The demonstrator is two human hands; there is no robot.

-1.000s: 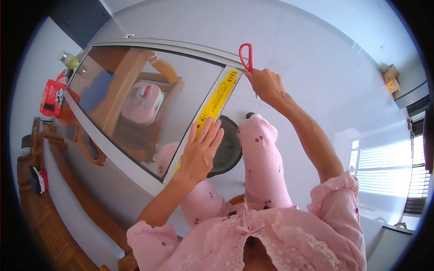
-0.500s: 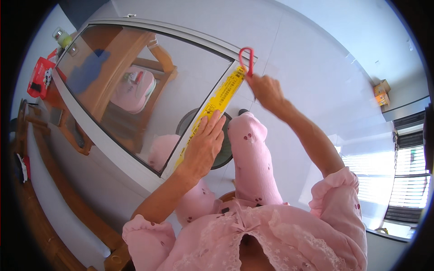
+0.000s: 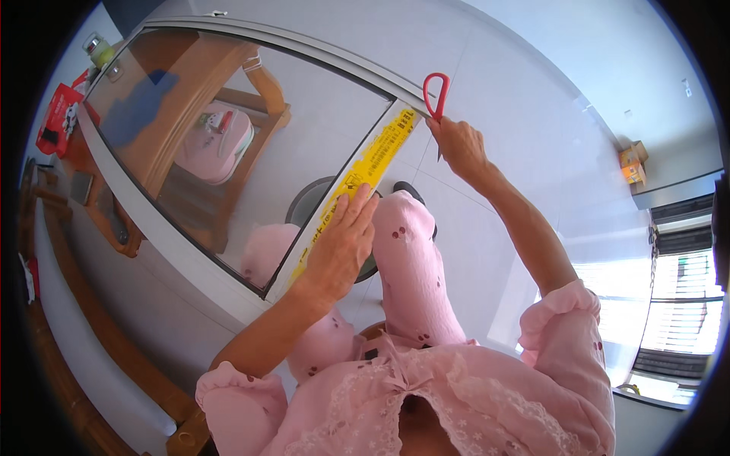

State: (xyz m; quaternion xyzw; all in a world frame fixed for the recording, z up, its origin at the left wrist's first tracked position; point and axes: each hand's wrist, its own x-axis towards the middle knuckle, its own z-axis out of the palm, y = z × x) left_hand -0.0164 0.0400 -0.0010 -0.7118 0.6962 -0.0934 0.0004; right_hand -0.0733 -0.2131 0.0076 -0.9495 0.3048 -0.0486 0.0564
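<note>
My left hand [image 3: 341, 247] lies flat across a yellow printed strip [image 3: 382, 149], fingers stretched along it. The strip runs along one white side rail of a framed glass panel [image 3: 169, 242], and its lower part is partly covered by my hand. Just off the panel's far right corner, my right hand [image 3: 461, 148] grips red-handled scissors [image 3: 445, 96]. Their handle loop sticks up above my fist and a dark pointed tip shows below it. The scissors are apart from the strip.
Through the glass show a wooden piece of furniture and a pink stool [image 3: 220, 148]. A red package [image 3: 59, 121] and a bottle [image 3: 96, 49] stand at far left. A round grey bin [image 3: 308, 199] is partly under the panel. Small orange boxes [image 3: 631, 163] sit by the right wall.
My right hand has moved the scissors slightly right, away from the strip's far end. My left hand stays on the strip. The whole view has shifted a little.
</note>
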